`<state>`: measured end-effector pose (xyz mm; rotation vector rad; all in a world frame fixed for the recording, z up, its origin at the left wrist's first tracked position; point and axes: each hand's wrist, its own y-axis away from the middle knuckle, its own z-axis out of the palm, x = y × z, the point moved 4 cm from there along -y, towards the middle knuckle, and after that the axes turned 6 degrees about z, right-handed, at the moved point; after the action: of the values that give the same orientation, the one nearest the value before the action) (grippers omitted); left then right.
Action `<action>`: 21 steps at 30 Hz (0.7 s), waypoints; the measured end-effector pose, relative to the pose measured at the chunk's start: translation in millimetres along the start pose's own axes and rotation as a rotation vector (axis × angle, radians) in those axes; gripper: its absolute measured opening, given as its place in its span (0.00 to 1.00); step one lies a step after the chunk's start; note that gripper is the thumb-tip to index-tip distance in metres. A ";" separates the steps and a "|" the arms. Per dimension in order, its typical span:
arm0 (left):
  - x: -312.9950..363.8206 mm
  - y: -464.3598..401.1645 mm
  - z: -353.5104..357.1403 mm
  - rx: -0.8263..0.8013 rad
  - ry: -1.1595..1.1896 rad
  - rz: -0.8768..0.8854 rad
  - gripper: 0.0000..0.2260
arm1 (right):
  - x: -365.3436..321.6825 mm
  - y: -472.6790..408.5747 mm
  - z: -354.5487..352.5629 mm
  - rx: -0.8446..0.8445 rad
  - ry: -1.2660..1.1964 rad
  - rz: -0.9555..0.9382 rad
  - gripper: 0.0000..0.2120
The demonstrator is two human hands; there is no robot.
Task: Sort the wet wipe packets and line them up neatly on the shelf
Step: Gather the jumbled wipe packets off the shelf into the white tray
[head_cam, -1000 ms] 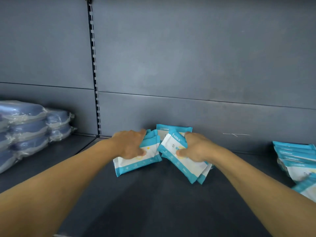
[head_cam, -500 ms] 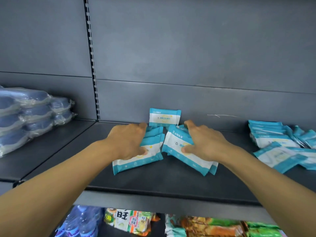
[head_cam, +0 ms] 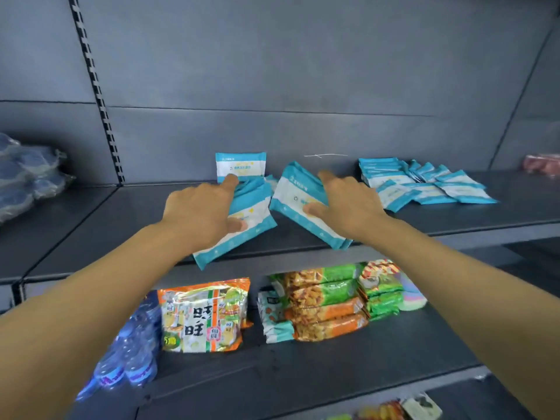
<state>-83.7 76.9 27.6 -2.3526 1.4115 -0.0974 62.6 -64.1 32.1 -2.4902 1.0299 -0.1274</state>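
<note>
The left hand lay on the left stack of wipe packets, thumb pressed onto the top packet's face and forefinger stretched along its far edge, so the stack was clamped between them. The right hand gripped the right stack the same way, thumb on the white face and fingers reaching over the far side. Both stacks sat on the shelf near its front lip, fanned apart like a V, their near corners just over the edge. Whether the two stacks touched at the far end I could not tell.

At 12 o'clock from the left hand, one packet stood upright against the back panel, the left forefinger just below it. At 2 o'clock from the right hand lay more packets, some piled flat at the back, others spread loosely in front and to the right. At 9 o'clock from the left hand, well apart, sat blue wrapped bundles on the neighbouring shelf section. A reddish item, too blurred to tell, sat at the far right.

On the lower shelf, at 6 o'clock from the hands, were an orange snack bag, stacked green and orange snack packs, and bottled water at 7 o'clock.
</note>
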 end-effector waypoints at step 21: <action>386.0 97.1 169.0 -0.491 0.288 0.621 0.28 | 358.5 329.7 105.9 -0.460 -0.029 0.749 0.24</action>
<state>67.7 -245.7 -217.5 -2.1766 2.4819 0.1008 131.8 -479.7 -234.0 -2.2623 2.0796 0.4147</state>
